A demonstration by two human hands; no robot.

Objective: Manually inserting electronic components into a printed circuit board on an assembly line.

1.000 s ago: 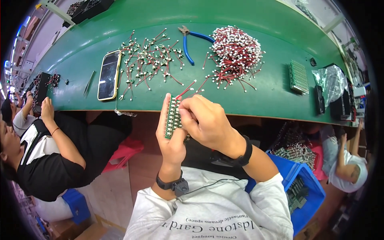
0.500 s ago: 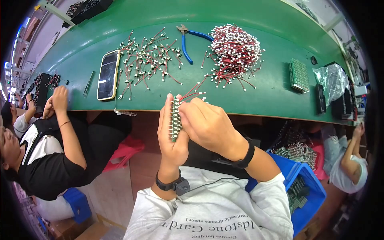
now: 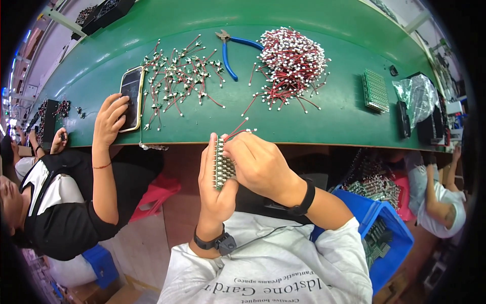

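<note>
Upright in my left hand (image 3: 216,196) stands a green circuit board panel (image 3: 219,164), gripped along its sides, with rows of small white connectors facing my right hand and pins on the left edge. My right hand (image 3: 263,164) is closed in a pinch at the panel's upper end. From its fingers stick out a few red wire leads (image 3: 234,133) with white plugs on their ends. My fingers hide where the leads meet the panel. Both hands are just off the table's front edge.
On the green table (image 3: 187,129) lie a heap of red wire leads (image 3: 293,61), scattered small wired boards (image 3: 182,76), blue-handled cutters (image 3: 228,55), stacked panels (image 3: 374,91) and a phone (image 3: 132,96), touched by a co-worker's hand (image 3: 109,119). A blue bin (image 3: 392,238) stands at lower right.
The co-worker on my left has reached over to the phone. My view has shifted slightly. My left hand still holds the panel, and my right hand stays at its upper end with the leads.
</note>
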